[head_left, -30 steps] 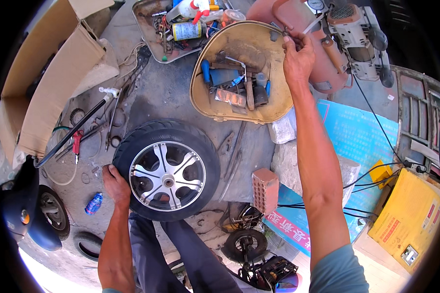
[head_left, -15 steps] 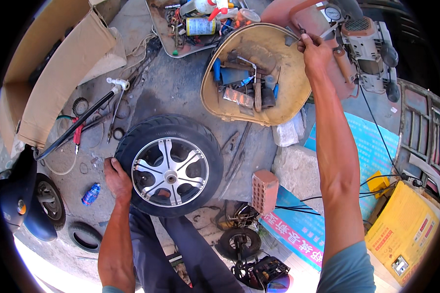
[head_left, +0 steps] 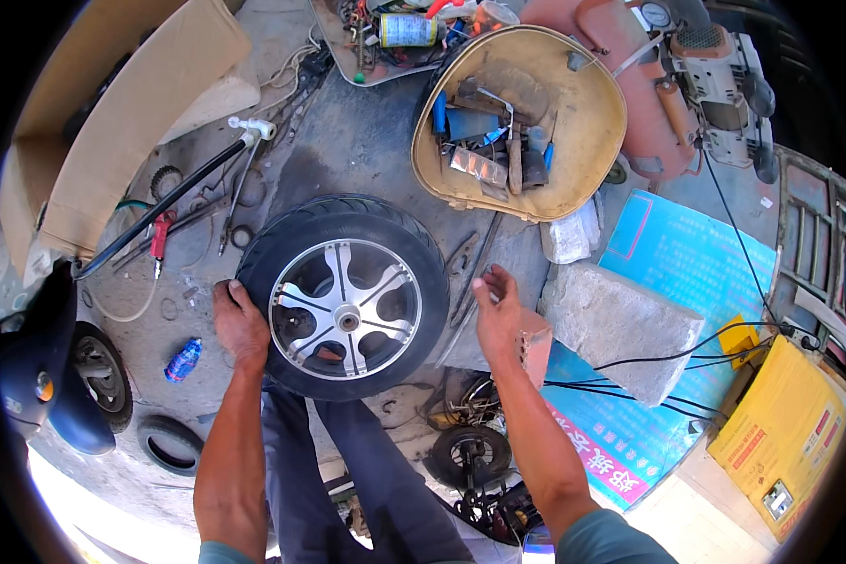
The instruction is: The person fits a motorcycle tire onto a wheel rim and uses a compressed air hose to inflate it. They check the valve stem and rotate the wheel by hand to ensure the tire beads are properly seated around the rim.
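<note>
A scooter wheel (head_left: 345,321), a black tyre on a silver spoked rim with a hub hole in the middle, is in front of my legs. My left hand (head_left: 242,324) is closed on the tyre's left edge, its fingers partly hidden behind the rubber. To the right of the wheel, my right hand (head_left: 500,315) hangs apart from it. Its fingers are loosely bent, with a gap to the thumb and nothing seen between them. Beneath the right wrist stands a reddish brick with holes (head_left: 534,350), partly covered by the arm.
A tan tub (head_left: 587,155) holds hand tools, with a parts tray (head_left: 355,68) behind it. A red air compressor (head_left: 644,141) stands far right. A concrete block (head_left: 620,324) sits on a blue sign. Left are an air hose gun (head_left: 160,235) and a loose tyre (head_left: 169,444).
My right hand has left the compressor at the far right and come back near the wheel's right side. My left hand stays on the tyre. The whole view has shifted slightly.
</note>
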### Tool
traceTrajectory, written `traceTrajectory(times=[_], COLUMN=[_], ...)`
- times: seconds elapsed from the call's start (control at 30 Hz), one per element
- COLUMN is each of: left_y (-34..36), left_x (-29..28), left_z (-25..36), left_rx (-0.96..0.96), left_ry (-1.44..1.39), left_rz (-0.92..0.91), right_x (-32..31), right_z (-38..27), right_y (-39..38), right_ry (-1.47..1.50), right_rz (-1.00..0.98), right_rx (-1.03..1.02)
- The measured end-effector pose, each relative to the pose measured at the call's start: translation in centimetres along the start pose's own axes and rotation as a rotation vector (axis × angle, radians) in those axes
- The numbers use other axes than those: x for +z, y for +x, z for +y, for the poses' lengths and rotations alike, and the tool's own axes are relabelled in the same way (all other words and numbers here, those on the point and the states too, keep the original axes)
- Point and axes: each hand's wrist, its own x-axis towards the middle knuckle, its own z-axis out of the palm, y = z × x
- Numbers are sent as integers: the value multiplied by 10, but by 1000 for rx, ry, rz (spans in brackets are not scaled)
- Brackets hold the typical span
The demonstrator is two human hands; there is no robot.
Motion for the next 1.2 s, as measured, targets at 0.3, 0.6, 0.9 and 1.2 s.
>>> traceTrajectory(times=[0.3,0.6,0.9,1.2], left_y=[-4,-38,-86,-97], left_x=[2,-51,-222,-257], left_z=[24,-15,46,41], left_rx=[-87,-78,617,1141], left_ry=[-94,-560,-523,-115], left_rz=[-126,-342,-78,-383], right_x=[55,-37,-18,1], right_z=[78,-88,-156,-135], right_y=[-40,-148,-234,-264], right_ry=[204,233,-481,-515], right_rz=[-5,-27,-200,-277], right_rx=[409,28,-1014,-1211])
